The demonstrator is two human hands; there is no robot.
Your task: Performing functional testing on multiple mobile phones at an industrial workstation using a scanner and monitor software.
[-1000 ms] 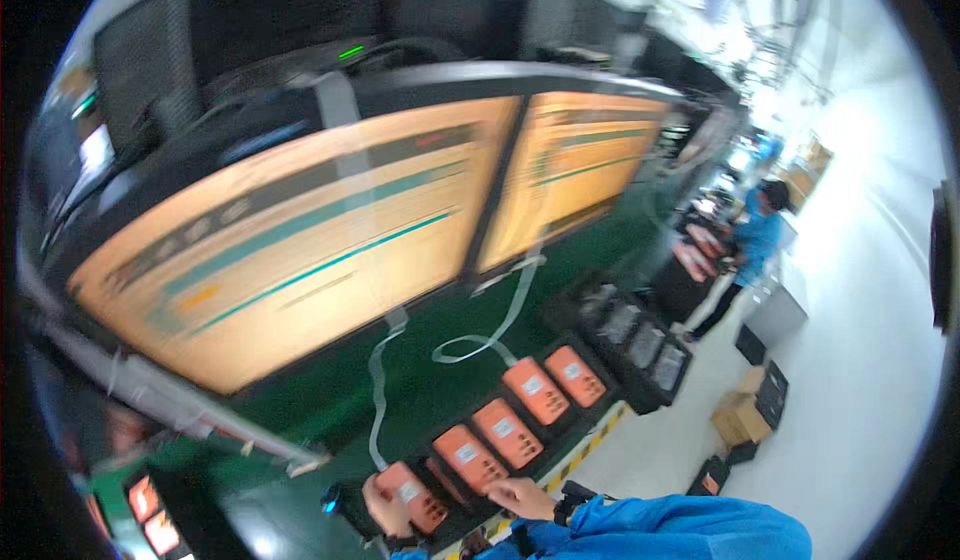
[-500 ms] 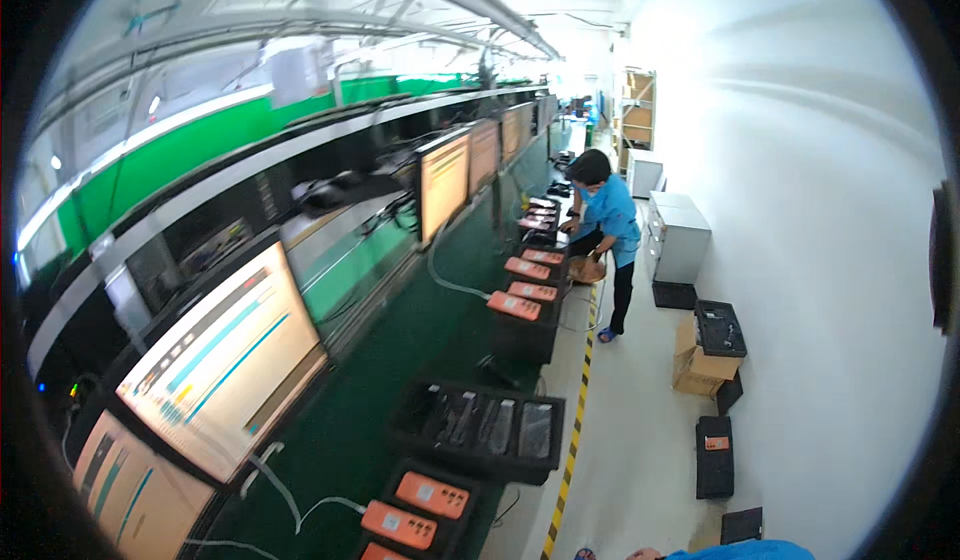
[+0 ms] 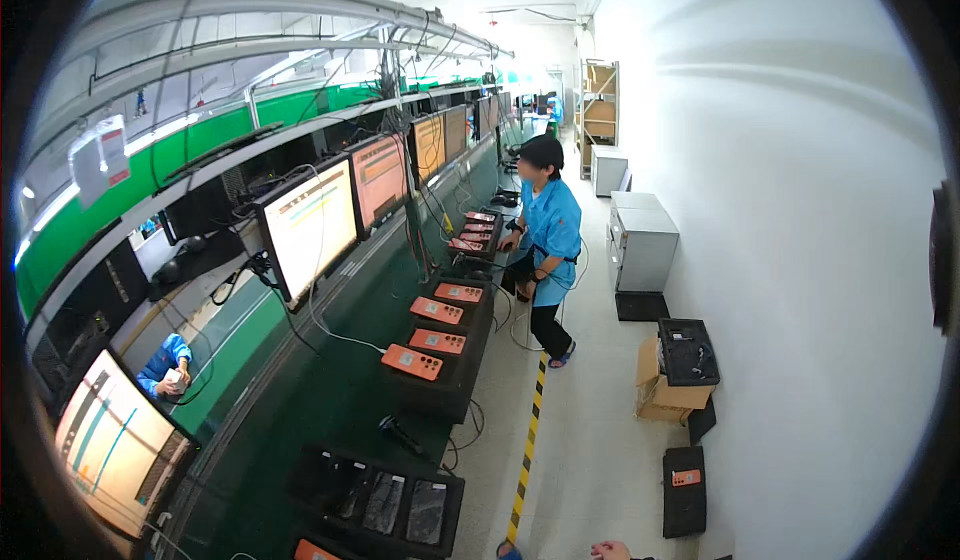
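Note:
Only part of my right hand (image 3: 609, 550) shows, at the lower edge over the pale floor, its fingers loosely apart with nothing visible in them. My left hand is out of view. To the left of my right hand, on the green bench (image 3: 250, 440), lies a black foam tray (image 3: 330, 520) holding dark, flat devices in slots. An orange smartphone (image 3: 314, 550) is cut off by the lower edge. Farther along the bench, several orange smartphones (image 3: 437, 310) rest face down on black trays, and a white cable runs to the nearest one (image 3: 412, 361).
A person in a blue shirt (image 3: 552, 220) stands at the bench ahead. Monitors (image 3: 310, 225) line the bench's left side. Yellow-black tape (image 3: 527, 450) marks the floor. Along the right wall are a grey cabinet (image 3: 645, 240), a cardboard box (image 3: 665, 395) and a black tray (image 3: 685, 510).
My view has shifted forward and turned right; the bench and trays now sit lower and farther left. The blue sleeve at the lower edge has mostly left view. The other person stands more upright.

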